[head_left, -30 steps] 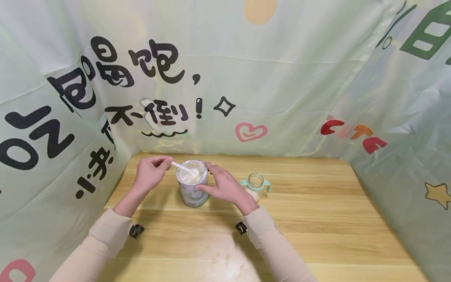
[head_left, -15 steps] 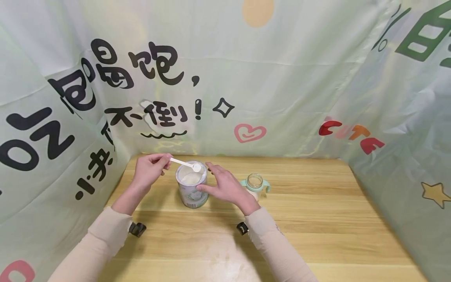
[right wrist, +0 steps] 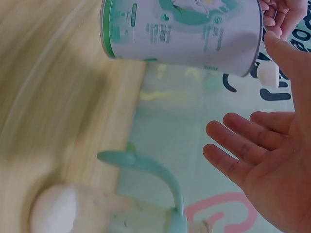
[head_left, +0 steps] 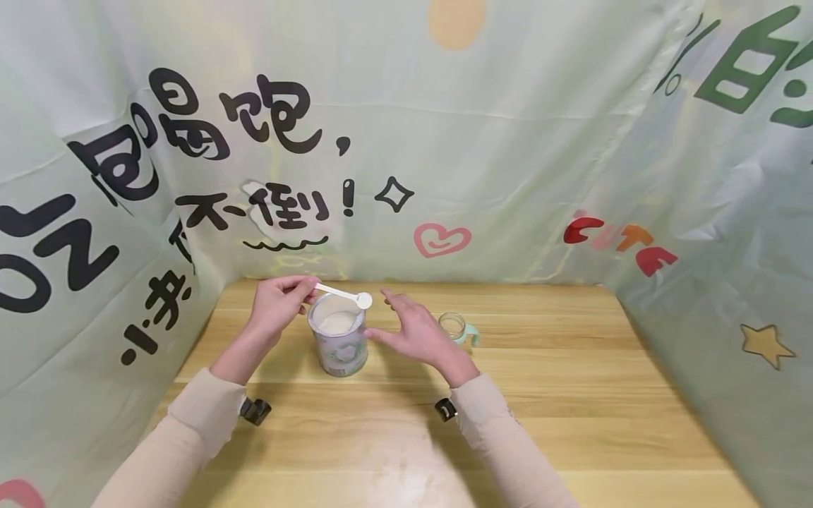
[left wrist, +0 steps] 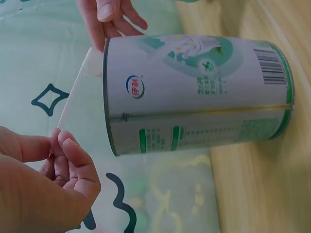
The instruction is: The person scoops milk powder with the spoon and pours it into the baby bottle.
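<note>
An open white and green powder can (head_left: 339,340) (left wrist: 194,92) (right wrist: 180,31) stands on the wooden table (head_left: 571,395). My left hand (head_left: 279,303) (left wrist: 43,189) pinches the handle of a white scoop (head_left: 346,294) (left wrist: 77,92); its bowl, holding white powder, hangs just above the can's right rim. My right hand (head_left: 413,331) (right wrist: 267,160) hovers beside the can with fingers spread and straight, touching nothing. Behind that hand stands a small clear baby bottle (head_left: 453,327) (right wrist: 97,208) with teal handles and white powder in its bottom.
Printed pale green cloth (head_left: 508,141) walls the table on the left, back and right. Black wrist-camera mounts (head_left: 256,410) sit on both beige sleeves.
My left hand lifted the scoop out of the can and carried it right, above the rim. My right hand let go of the can and opened beside it.
</note>
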Action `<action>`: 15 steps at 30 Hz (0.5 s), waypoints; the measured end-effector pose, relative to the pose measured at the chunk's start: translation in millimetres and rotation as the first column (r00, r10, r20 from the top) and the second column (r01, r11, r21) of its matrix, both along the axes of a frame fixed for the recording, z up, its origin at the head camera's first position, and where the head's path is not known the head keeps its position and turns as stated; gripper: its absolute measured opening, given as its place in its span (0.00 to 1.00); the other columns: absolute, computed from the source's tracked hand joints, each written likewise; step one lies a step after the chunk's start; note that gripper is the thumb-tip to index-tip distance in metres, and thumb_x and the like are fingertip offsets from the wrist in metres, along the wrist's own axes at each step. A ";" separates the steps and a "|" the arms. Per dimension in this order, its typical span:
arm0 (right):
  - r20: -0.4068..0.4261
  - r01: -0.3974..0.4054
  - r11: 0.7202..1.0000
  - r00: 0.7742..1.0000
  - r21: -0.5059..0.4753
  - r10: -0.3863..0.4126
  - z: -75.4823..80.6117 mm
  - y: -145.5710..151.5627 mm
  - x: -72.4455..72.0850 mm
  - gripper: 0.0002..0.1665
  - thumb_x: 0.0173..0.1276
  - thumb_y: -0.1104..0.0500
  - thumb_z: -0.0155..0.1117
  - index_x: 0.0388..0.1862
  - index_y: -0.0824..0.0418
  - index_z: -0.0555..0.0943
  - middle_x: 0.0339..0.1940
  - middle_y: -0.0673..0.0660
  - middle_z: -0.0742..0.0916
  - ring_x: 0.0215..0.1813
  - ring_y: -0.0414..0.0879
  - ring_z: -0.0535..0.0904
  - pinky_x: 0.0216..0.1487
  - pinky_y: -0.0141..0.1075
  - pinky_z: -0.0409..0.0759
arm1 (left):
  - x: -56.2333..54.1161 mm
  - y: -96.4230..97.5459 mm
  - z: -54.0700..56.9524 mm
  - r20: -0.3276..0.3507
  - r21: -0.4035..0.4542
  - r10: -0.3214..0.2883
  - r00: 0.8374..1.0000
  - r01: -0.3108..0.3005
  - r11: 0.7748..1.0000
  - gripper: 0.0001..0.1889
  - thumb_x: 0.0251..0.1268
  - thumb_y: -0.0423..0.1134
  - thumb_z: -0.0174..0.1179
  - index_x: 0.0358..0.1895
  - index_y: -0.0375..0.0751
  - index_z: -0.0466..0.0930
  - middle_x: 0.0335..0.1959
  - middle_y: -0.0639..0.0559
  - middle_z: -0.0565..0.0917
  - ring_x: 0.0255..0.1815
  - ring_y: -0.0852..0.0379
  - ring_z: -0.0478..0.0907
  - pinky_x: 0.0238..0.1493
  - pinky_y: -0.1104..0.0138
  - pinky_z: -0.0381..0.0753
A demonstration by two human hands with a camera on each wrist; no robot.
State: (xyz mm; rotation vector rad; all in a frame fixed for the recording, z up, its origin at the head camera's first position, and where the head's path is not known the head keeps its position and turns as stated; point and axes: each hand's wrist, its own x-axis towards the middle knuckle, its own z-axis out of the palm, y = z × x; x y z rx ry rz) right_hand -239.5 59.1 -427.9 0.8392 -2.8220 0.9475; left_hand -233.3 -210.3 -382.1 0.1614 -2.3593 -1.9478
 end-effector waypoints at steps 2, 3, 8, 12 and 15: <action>-0.003 0.004 1.000 1.000 -0.001 -0.004 0.5 3.9 -0.3 0.54 0.70 0.34 0.71 0.84 0.59 0.62 0.73 0.63 0.81 0.72 0.59 0.79 0.73 0.56 0.77 | -1.1 2.8 0.4 0.007 0.009 -0.009 1.000 0.009 1.000 0.21 0.77 0.40 0.64 0.62 0.25 0.82 0.27 0.66 0.87 0.31 0.68 0.84 0.32 0.74 0.83; -0.003 0.006 1.000 1.000 -0.002 -0.006 0.6 5.7 -0.4 0.54 0.70 0.34 0.71 0.84 0.59 0.62 0.73 0.63 0.81 0.72 0.59 0.79 0.73 0.56 0.77 | -1.8 4.2 0.6 0.009 0.015 -0.012 1.000 0.011 1.000 0.21 0.78 0.40 0.64 0.62 0.25 0.82 0.27 0.65 0.88 0.31 0.68 0.84 0.32 0.74 0.83; 0.006 0.031 1.000 0.999 0.001 -0.031 2.9 15.1 0.0 0.55 0.70 0.33 0.70 0.84 0.57 0.62 0.74 0.60 0.81 0.72 0.58 0.79 0.73 0.56 0.77 | -5.0 12.3 0.3 0.000 0.030 -0.034 0.999 0.034 0.999 0.20 0.78 0.39 0.63 0.61 0.23 0.82 0.27 0.64 0.87 0.30 0.69 0.83 0.32 0.75 0.83; 0.007 0.048 0.999 0.999 -0.004 -0.048 5.1 22.2 1.2 0.54 0.69 0.33 0.71 0.85 0.54 0.62 0.73 0.60 0.81 0.73 0.58 0.78 0.73 0.56 0.77 | -6.9 19.7 0.0 -0.014 0.028 -0.053 0.999 0.053 0.998 0.20 0.78 0.39 0.63 0.60 0.23 0.83 0.27 0.64 0.87 0.31 0.68 0.83 0.32 0.75 0.84; 0.004 0.062 0.998 0.998 -0.003 -0.062 5.9 27.4 2.4 0.53 0.69 0.33 0.71 0.84 0.54 0.63 0.73 0.60 0.81 0.73 0.59 0.78 0.73 0.57 0.76 | -8.2 24.2 -0.1 -0.013 0.038 -0.060 0.998 0.060 0.997 0.20 0.78 0.39 0.64 0.59 0.23 0.83 0.27 0.63 0.87 0.30 0.68 0.83 0.33 0.75 0.84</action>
